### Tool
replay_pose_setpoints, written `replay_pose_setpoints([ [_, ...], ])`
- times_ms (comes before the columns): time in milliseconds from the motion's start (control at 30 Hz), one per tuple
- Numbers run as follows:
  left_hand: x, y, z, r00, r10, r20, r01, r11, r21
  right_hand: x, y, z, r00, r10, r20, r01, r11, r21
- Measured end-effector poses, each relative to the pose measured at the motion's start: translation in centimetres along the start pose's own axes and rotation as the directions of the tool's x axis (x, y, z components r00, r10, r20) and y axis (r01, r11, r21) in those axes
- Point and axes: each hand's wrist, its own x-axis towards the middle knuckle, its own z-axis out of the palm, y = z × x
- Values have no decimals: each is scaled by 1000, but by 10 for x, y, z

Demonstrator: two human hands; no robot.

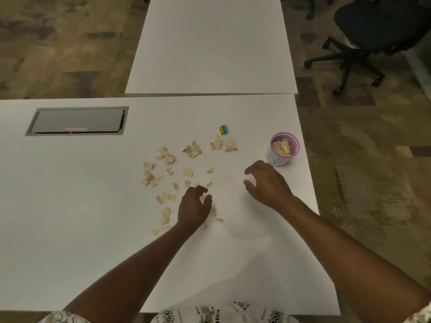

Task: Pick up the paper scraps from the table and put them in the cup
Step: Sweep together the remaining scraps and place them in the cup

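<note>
My left hand [194, 206] curled over flimsy scraps [162, 197], grip unclear; edge pinches looked best. My right hand [268, 183] hung spread.

Several paper scraps [213, 211] are partly covered by the left hand [194, 206], and whether one is pinched under its curled fingers cannot be told. The right hand [268, 183] is smeared by blur at the fingertips. The print on the small yellow-and-blue block [223, 129] is too small to be read. The bench [70, 206] is cut off at the left edge, the office chair [373, 26] at the top and right.
</note>
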Motion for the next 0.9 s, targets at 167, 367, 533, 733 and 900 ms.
replay_pose_setpoints([
  [167,-38,-61,-16,982,189,-22,-176,947,270,-50,-45,58,990,-71,123,70,998,8],
  [367,-76,-139,-30,974,220,55,-220,861,458,-95,-89,106,936,-86,342,91,996,2],
  [533,-89,-176,-42,958,261,119,-286,832,476,-101,-112,127,904,-94,417,138,988,-75],
  [733,-58,-164,-48,924,286,253,-374,812,449,-63,-117,134,931,-59,360,105,988,-109],
  [900,-19,-135,-51,885,321,336,-446,790,420,-17,-120,124,932,-33,360,75,992,-103],
])
